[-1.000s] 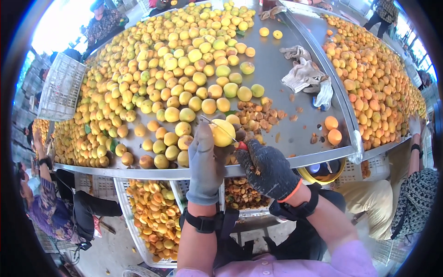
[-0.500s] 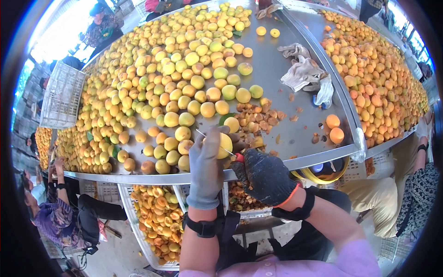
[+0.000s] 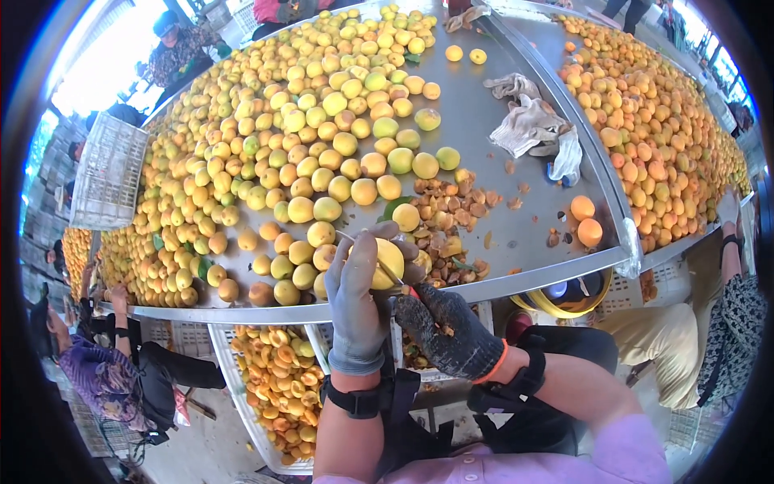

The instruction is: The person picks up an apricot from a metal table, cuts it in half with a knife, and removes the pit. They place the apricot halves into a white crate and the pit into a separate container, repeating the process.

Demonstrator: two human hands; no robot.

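My left hand [image 3: 355,302], in a grey glove, grips a yellow apricot [image 3: 389,263] just above the table's near edge. My right hand [image 3: 455,332], in a dark glove with an orange cuff, is closed round a small knife [image 3: 409,290] with a red handle. Its thin blade lies against the apricot; how deep it cuts is hard to see. Beyond my hands, loose apricots [image 3: 326,210] spread over the metal table [image 3: 528,230]. A heap of brown pits and scraps [image 3: 463,208] lies just past the held fruit.
Below the table edge stands a white crate [image 3: 234,387] of halved apricots [image 3: 278,379]. A yellow bucket [image 3: 564,310] is at the right. Crumpled gloves [image 3: 532,129] lie near the metal divider [image 3: 556,85], with more apricots [image 3: 645,161] beyond. People sit at both sides.
My right hand has turned and moved slightly left and down, bringing the knife handle closer to the apricot. My left hand has tilted a little with the fruit.
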